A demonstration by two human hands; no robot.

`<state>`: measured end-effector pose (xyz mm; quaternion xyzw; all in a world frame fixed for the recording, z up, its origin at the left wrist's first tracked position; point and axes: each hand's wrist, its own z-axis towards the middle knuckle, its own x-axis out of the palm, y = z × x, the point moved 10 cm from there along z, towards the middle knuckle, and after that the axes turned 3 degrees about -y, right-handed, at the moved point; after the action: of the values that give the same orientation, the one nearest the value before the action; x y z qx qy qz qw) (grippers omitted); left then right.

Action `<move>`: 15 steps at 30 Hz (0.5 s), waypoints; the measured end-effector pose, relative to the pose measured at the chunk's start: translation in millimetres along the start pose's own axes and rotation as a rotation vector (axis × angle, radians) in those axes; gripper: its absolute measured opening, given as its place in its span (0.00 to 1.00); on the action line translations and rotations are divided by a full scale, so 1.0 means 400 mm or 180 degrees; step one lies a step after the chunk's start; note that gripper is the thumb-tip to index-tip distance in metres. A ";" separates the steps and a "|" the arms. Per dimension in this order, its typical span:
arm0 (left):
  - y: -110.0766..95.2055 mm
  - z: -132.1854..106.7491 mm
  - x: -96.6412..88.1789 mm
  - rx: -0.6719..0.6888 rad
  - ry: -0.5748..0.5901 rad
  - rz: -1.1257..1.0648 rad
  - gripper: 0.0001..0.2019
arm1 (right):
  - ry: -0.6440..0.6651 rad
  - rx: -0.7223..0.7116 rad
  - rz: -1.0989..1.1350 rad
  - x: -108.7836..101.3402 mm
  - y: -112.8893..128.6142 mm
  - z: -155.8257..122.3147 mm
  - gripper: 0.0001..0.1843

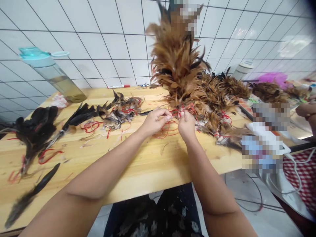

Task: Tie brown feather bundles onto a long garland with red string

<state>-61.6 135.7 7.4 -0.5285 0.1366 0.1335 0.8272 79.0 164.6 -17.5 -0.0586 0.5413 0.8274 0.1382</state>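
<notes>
A tall brown feather bundle stands upright against the tiled wall, with some dark feathers at its top. My right hand is closed at the tied lower end of this bundle, with red string showing at the thumb. Just to its left, my left hand pinches red string between thumb and fingertips. Loose loops of red string lie on the wood below both hands. More brown feather bunches lie to the right, some tied with red string.
Black feathers and a mixed feather pile lie on the wooden table at left. A water bottle and a marker are at the back. At right are a white power strip and another person's hand.
</notes>
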 end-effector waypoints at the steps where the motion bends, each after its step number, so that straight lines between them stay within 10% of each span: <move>1: -0.003 -0.001 0.000 0.0057 -0.0011 0.0089 0.07 | -0.0048 -0.0039 -0.0253 -0.003 0.003 0.000 0.15; 7: -0.008 -0.009 0.024 0.0276 0.0117 0.0199 0.08 | -0.0128 0.0105 -0.1068 -0.005 0.001 -0.001 0.12; 15: -0.048 -0.007 -0.020 0.0483 -0.0264 0.0422 0.04 | -0.0119 0.0169 -0.0007 0.024 -0.073 0.007 0.17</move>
<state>-62.0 124.8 25.4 -0.4481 0.1465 0.1990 0.8591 78.6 179.8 -44.6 -0.0399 0.5602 0.8135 0.1507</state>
